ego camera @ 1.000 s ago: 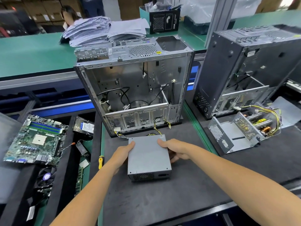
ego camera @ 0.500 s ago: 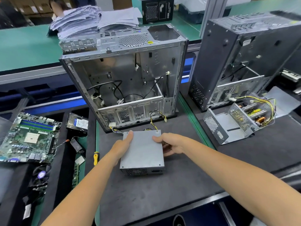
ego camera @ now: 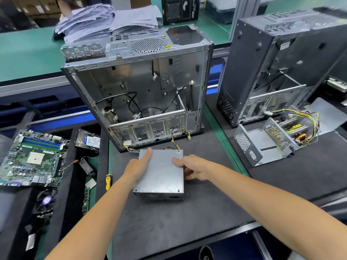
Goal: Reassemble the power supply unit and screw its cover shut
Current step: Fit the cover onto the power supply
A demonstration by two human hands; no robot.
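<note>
On the dark mat (ego camera: 169,231), head view: the PSU (ego camera: 161,173) lies flat with its cover up, just in front of the open case (ego camera: 142,87) and between the two hands. Its long axis runs away from the person; the vented end faces them and the cable (ego camera: 177,135) end points toward the case. The left hand (ego camera: 137,167) grips the left edge, thumb laid on the cover near the far-left corner and the fingers wrapped down the side, out of sight. The right hand (ego camera: 191,167) grips the right edge, thumb on the cover and fingers curled against the side wall. Both hands lie equally near the unit, one at each flank. Small screw holes show at the cover's corners; whether any holds a screw is too small to tell. A yellow-handled screwdriver (ego camera: 108,182) lies just left of the mat, nearer the left hand, so fastening probably calls for a reach to that side. Hidden are the unit's underside, its far end, where the cables leave it, and the seam between cover and body under the palms. At right a second, opened PSU (ego camera: 272,141) lies before another case (ego camera: 281,59); a motherboard (ego camera: 35,158) lies at far left.
</note>
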